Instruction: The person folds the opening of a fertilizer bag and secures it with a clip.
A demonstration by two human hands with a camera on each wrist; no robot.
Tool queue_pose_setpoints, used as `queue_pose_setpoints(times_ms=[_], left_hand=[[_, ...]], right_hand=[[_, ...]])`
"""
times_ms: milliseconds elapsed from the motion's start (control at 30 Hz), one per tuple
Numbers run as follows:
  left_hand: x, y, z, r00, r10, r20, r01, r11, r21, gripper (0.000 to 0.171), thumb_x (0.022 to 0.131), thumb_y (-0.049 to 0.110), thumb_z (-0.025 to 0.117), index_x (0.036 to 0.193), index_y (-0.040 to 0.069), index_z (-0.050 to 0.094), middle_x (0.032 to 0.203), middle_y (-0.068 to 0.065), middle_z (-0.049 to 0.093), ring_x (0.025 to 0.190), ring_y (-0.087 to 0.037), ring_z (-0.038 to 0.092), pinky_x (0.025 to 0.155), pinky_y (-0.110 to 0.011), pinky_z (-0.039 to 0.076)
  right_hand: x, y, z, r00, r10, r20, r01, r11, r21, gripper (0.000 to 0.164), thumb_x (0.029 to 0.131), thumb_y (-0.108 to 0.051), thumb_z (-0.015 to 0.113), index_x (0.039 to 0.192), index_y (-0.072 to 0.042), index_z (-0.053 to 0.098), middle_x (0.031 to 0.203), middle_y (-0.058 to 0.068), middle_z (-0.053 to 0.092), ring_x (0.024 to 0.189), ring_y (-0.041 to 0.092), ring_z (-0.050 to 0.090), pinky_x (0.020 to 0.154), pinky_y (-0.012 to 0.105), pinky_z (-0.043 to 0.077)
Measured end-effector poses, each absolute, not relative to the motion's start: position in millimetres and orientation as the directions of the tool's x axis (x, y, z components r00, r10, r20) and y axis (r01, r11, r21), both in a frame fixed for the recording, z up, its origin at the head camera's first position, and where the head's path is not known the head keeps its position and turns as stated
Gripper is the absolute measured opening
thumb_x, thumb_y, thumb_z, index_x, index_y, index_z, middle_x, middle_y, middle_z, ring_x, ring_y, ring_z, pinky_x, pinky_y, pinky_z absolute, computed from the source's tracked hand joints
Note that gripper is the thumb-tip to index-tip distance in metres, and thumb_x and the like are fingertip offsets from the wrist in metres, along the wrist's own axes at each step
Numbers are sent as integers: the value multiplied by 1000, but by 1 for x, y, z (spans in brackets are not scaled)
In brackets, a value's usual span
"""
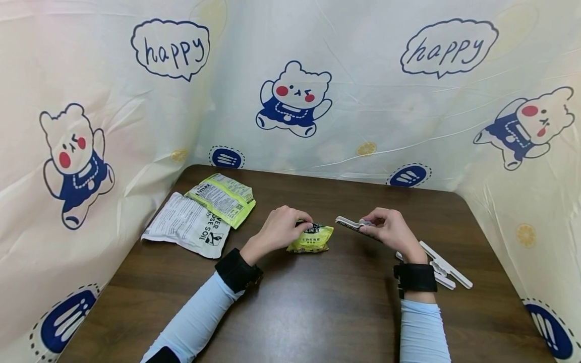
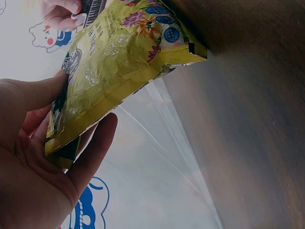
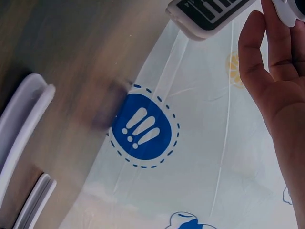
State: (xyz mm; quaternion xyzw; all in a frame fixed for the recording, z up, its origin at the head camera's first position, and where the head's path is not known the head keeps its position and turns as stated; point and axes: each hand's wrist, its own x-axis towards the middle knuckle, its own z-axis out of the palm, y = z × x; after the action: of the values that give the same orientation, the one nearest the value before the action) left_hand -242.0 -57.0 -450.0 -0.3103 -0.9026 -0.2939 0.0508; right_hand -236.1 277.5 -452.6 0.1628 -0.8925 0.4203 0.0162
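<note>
From my remote station I log: left hand (image 1: 282,229) pinches yellow packet (image 1: 314,241) by its upper end, probably steadying it | right hand (image 1: 391,228) pinches white clip (image 1: 348,222), its free end towards packet | packet mid-bench (image 1: 336,317), between hands | spare clips (image 1: 447,264) near right wrist, seemingly for easy reach

Bare left hand (image 1: 282,227), bare right hand (image 1: 391,233). Wide black wristbands (image 1: 416,278), light-blue wrinkled sleeves (image 1: 195,312); right cuff (image 1: 421,305) stops just short of its band.
</note>
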Motion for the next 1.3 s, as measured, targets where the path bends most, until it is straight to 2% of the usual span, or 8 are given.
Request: queue_pose_setpoints(times_ms=[233, 467, 667, 933, 1300], left_hand=[[-242, -57, -451, -793, 537, 287, 603, 626, 494, 11, 101, 24, 75, 105, 19, 84, 98, 6, 79, 73, -6, 63, 60, -27, 43], [-241, -56, -450, -791, 539, 289, 606, 628, 487, 11, 101, 24, 75, 105, 19, 84, 97, 6, 79, 73, -5, 62, 59, -26, 42], [-240, -54, -451, -786, 548, 285, 612, 628, 480, 12, 102, 25, 74, 105, 19, 84, 97, 7, 78, 73, -4, 62, 60, -25, 43], [-238, -52, -454, -778, 553, 300, 623, 617, 481, 12, 102, 24, 74, 106, 19, 84, 96, 6, 78, 63, -4, 55, 56, -26, 36], [-235, -50, -453, -767, 557, 320, 639, 615, 463, 12, 102, 25, 74, 106, 19, 84, 93, 7, 78, 55, -5, 47, 53, -25, 32]], right_hand=[[-233, 274, -447, -943, -283, 175, -314, 585, -748, 13, 89, -8, 87, 100, -10, 82, 95, 3, 71, 86, 26, 63, 73, 29, 54], [-231, 270, -440, -929, -313, 199, -352, 570, -743, 12, 89, -9, 87, 99, -11, 82, 94, 2, 72, 87, 23, 63, 77, 35, 55], [-230, 268, -439, -925, -317, 208, -360, 561, -746, 11, 89, -10, 87, 99, -12, 82, 94, 1, 72, 88, 22, 63, 76, 30, 54], [-228, 261, -435, -912, -359, 198, -370, 514, -774, 12, 90, -13, 87, 101, -14, 82, 95, 1, 72, 88, 24, 62, 76, 37, 54], [-227, 246, -435, -904, -392, 170, -360, 483, -798, 12, 89, -11, 88, 99, -13, 82, 94, 2, 73, 88, 26, 62, 74, 37, 53]])
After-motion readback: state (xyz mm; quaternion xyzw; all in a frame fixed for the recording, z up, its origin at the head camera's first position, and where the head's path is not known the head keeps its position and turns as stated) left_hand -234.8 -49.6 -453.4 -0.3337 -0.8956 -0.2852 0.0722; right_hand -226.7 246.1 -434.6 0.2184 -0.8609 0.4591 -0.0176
